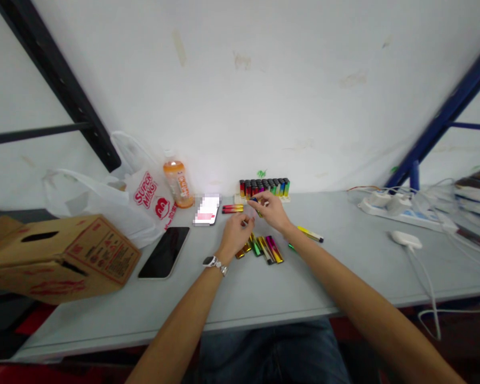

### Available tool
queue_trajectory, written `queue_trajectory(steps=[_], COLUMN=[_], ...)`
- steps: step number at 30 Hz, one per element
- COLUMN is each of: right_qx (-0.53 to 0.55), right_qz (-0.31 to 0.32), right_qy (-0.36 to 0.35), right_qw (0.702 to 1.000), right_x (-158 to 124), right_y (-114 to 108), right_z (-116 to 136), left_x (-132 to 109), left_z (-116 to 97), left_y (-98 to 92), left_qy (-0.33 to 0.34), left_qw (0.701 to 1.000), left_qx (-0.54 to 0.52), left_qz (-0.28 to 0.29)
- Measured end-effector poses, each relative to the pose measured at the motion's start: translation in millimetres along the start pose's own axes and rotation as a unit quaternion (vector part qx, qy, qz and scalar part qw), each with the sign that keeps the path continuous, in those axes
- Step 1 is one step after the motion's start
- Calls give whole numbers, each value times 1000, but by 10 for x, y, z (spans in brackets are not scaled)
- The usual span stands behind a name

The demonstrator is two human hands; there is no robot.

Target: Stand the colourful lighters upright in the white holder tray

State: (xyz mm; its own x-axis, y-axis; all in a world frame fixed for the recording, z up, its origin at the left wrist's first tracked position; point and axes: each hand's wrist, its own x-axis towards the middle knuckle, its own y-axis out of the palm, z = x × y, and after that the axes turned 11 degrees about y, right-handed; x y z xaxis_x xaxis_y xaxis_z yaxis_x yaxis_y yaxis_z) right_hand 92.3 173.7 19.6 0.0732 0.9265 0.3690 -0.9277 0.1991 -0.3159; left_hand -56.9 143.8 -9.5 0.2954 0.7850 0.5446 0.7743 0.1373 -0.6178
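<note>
My right hand (272,210) pinches a lighter (254,200) with a dark top, just in front of a rack (286,200). Several shiny lighters (264,188) in mixed colours stand upright in that rack, black ends up. Close by on the left, my left hand (237,233) has its fingers curled together; what they hold, if anything, is too small to make out. Below the hands lies a loose row of metallic lighters (274,249), partly covered by my left hand. Two red-and-gold lighters (232,208) rest left of the rack. A yellow lighter (310,233) lies beyond my right forearm.
Leftward on the table (304,293) are a lit phone (207,209), a dark phone (165,253), an orange drink bottle (178,181), a white plastic bag (116,205) and a cardboard box (60,258). On the right lie a power strip (408,212) and a white charger (407,239) with cables.
</note>
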Motion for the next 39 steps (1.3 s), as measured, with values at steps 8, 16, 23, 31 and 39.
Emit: queue_trajectory(steps=[8,16,23,31,39], right_qx=[-207,-363,-425,-492,-479], right_qz=[72,101,123,67,103], right_qy=[-93,-120,-92,-128,-170], right_qw=[971,918,892,858,855], right_x=[771,1151,1255,1118,781], right_y=[97,393,533,501,418], right_z=[233,237,229,211,150], left_x=[-19,-30,-36,-41,-37], left_z=[42,51,29,47,63], left_y=[17,20,15,19,12], left_qy=[-9,-4,-16,-11,-23], left_qw=[1000,1000,1000,1000,999], left_qx=[2,10,18,16,45], left_qz=[2,10,11,7,-20])
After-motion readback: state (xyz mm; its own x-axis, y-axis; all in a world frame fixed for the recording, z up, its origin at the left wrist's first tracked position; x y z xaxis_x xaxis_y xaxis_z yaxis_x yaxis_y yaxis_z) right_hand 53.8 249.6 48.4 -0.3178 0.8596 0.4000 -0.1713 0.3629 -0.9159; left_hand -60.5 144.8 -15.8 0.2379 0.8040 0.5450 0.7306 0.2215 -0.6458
